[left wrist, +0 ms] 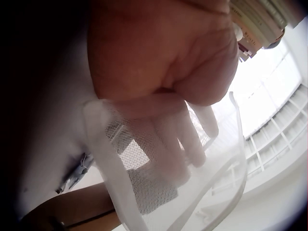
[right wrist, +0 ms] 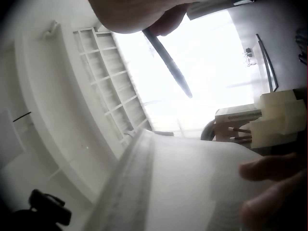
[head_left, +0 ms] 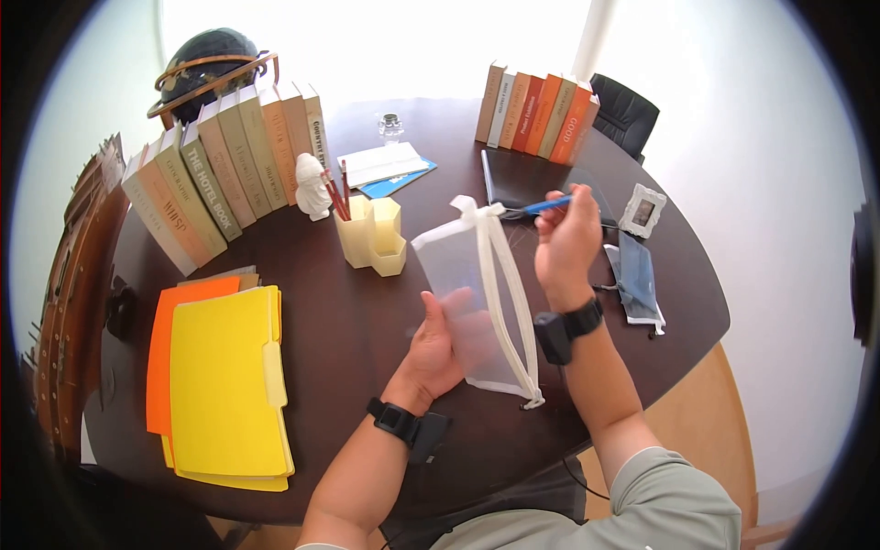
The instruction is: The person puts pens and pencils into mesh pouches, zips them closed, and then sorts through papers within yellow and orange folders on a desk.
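Observation:
A white mesh zip pouch (head_left: pixel 477 302) stands upright in front of me, its white zip edges parted along the right side. My left hand (head_left: pixel 435 356) supports it from the left. In the left wrist view the fingers (left wrist: pixel 168 139) lie straight and show pale through the mesh, while in the head view the thumb points up, apart from the pouch. With its fingertips, my right hand (head_left: pixel 570 243) pinches a blue pen (head_left: pixel 553 204). The pen's tip points left, close to the pouch's top corner. In the right wrist view, the pen (right wrist: pixel 168 62) appears dark against the bright window.
Cream hexagonal pen holders (head_left: pixel 371 236) stand behind the pouch, beside a white figurine (head_left: pixel 313 186). Yellow folders (head_left: pixel 225 385) lie at left. Book rows (head_left: pixel 220 170) flank the back. To the right are a picture frame (head_left: pixel 643 209) and another mesh pouch (head_left: pixel 639 280).

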A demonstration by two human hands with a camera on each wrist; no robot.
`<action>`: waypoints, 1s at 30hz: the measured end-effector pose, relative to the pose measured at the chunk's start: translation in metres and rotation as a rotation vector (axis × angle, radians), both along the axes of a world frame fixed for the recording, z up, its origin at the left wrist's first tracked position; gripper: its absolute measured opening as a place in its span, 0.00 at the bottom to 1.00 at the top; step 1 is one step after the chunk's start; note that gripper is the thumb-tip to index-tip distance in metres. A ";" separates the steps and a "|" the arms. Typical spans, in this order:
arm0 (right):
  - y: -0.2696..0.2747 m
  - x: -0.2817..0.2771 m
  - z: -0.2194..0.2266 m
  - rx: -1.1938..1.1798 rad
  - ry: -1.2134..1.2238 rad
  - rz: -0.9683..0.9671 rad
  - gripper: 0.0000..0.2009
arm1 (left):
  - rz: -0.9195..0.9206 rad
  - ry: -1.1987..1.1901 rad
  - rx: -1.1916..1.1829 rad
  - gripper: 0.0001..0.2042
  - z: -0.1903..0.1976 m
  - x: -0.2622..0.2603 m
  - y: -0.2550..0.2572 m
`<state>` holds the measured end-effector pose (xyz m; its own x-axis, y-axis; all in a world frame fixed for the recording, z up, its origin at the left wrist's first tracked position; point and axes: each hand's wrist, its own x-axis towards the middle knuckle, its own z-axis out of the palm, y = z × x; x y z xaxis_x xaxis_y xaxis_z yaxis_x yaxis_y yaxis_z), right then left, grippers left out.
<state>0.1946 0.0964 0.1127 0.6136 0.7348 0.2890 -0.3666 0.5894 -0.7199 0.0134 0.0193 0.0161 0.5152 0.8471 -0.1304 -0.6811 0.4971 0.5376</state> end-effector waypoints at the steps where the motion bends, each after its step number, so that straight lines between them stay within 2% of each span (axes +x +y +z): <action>1: -0.010 0.013 -0.002 0.047 0.050 -0.012 0.14 | -0.011 -0.014 0.019 0.38 -0.003 0.000 0.002; 2: -0.020 0.021 -0.003 0.095 0.101 -0.026 0.14 | -0.023 -0.026 0.038 0.39 -0.010 -0.001 0.006; 5: -0.058 0.023 0.018 0.162 -0.005 0.086 0.14 | -0.032 -0.054 0.053 0.41 -0.028 -0.002 0.013; 9: -0.086 0.007 0.023 0.011 -0.574 -0.078 0.14 | 0.003 -0.057 0.060 0.42 -0.014 0.002 0.009; 10: -0.090 0.003 0.024 -0.143 -0.711 -0.083 0.15 | -0.005 -0.079 0.073 0.42 -0.015 0.003 0.010; 13: -0.100 -0.001 0.019 -0.380 -0.867 0.326 0.15 | 0.021 -0.088 0.091 0.40 -0.018 0.005 0.011; 15: -0.097 0.002 0.008 -0.329 -0.921 0.299 0.15 | 0.099 -0.008 0.080 0.38 -0.018 0.004 0.011; 16: -0.096 0.003 0.003 -0.304 -0.946 0.286 0.15 | 0.084 -0.041 0.053 0.38 -0.020 0.003 0.012; 18: -0.094 0.003 -0.005 -0.251 -0.794 0.238 0.15 | 0.060 -0.107 -0.001 0.37 -0.023 0.002 0.016; 20: -0.088 0.006 -0.011 -0.212 -0.685 0.149 0.14 | 0.104 -0.072 -0.002 0.36 -0.012 0.004 0.013; 23: -0.063 0.019 -0.037 -0.199 -0.708 -0.031 0.12 | 0.158 -0.103 -0.016 0.31 -0.002 0.006 0.004; 24: -0.055 0.023 -0.046 -0.241 -0.774 -0.065 0.11 | 0.176 -0.127 -0.021 0.29 -0.002 0.005 0.004; 27: -0.038 0.030 -0.081 -0.223 -0.977 -0.120 0.11 | 0.115 -0.251 -0.098 0.23 -0.038 -0.016 0.020; 28: -0.037 0.029 -0.088 -0.344 -1.020 -0.018 0.14 | 0.065 -0.298 -0.081 0.20 -0.044 -0.020 0.021; 29: -0.036 0.026 -0.100 -0.326 -1.076 -0.059 0.15 | 0.014 -0.343 -0.063 0.17 -0.049 -0.023 0.022; 30: -0.036 0.019 -0.110 -0.308 -1.134 -0.098 0.17 | 0.017 -0.260 -0.063 0.15 -0.034 -0.019 0.015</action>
